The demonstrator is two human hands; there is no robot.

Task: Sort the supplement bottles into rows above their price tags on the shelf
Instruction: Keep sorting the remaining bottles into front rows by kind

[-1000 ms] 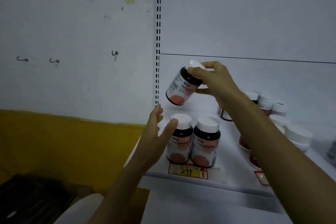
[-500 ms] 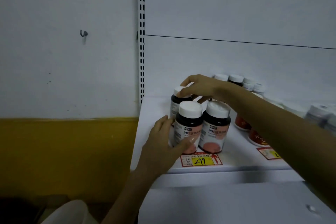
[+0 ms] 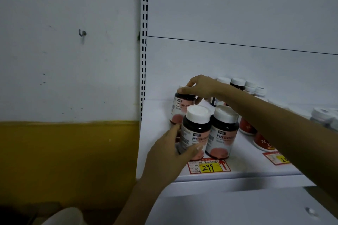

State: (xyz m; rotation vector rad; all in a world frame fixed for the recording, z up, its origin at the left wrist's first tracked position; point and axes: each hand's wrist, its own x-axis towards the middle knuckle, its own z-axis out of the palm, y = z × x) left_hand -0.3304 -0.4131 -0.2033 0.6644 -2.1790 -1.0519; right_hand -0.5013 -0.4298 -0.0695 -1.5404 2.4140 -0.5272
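My right hand (image 3: 200,86) has brought the third bottle (image 3: 182,108) down from the air onto the shelf (image 3: 237,173), fingers pinching its cap, behind the 2 front bottles (image 3: 210,133) above the 299 price tag (image 3: 209,166). My left hand (image 3: 170,153), spread earlier, now cups the front-left one, so this row is nearly set.

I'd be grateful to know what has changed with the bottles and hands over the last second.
The right hand brought the rear bottle down from mid-air and stood it on the shelf behind the front pair, fingers still over its cap. The left hand closed onto the front-left bottle. The front-right bottle and 299 price tag stayed put.
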